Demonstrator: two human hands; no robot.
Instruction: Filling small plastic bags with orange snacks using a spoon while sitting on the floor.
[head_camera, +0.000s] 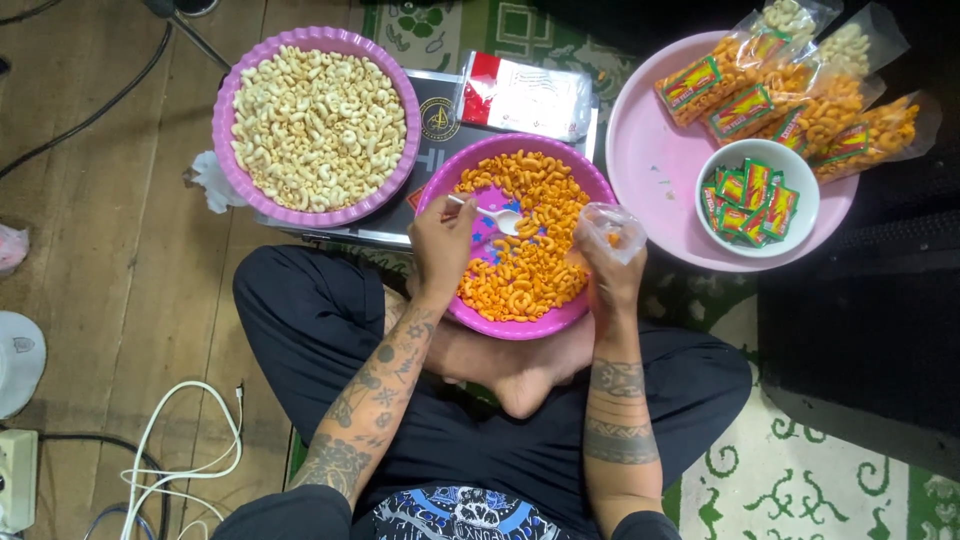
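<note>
Left hand (440, 243) pinches a light white spoon (490, 212) by its handle, while the right hand (607, 262) just beside it grips a floppy, slippery clear bag (612, 226) at the neck.

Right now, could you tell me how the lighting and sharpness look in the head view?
Head view: even light and sharp over the orange snacks; the spoon in the left hand is crisp; the clear bag in the right hand shows mild glare; upper right corner falls into shadow.

2 purple bowls (316, 125), 1 pink tray (655, 165), 1 white bowl (805, 190), approx. 5 filled snack bags (800, 105).
</note>
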